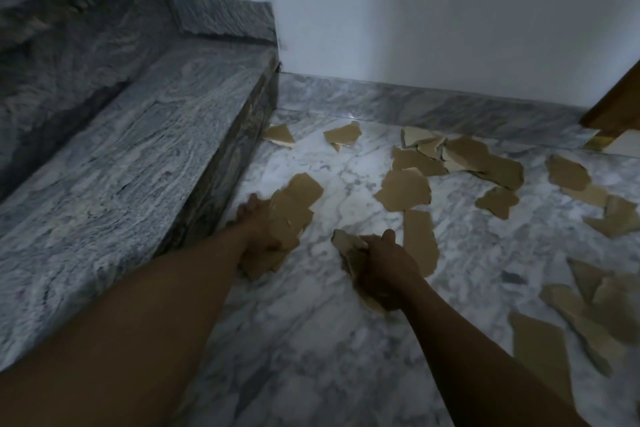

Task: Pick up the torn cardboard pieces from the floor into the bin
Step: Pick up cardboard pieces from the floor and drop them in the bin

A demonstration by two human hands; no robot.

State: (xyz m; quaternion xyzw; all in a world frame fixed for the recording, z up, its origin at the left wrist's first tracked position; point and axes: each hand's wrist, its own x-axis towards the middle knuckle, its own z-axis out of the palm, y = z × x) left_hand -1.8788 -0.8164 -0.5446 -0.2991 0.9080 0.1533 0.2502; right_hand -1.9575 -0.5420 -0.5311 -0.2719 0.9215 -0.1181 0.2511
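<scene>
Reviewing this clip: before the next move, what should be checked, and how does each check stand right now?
1. Hold of the left hand on its stack of pieces: ok, fingers curled round it.
2. Hold of the right hand on a torn piece: ok.
3. Sight of the bin: not ok, none in view.
4. Floor cleared: not ok, many loose pieces lie toward the wall.
5. Stack free of the step beside it: cannot tell.
</scene>
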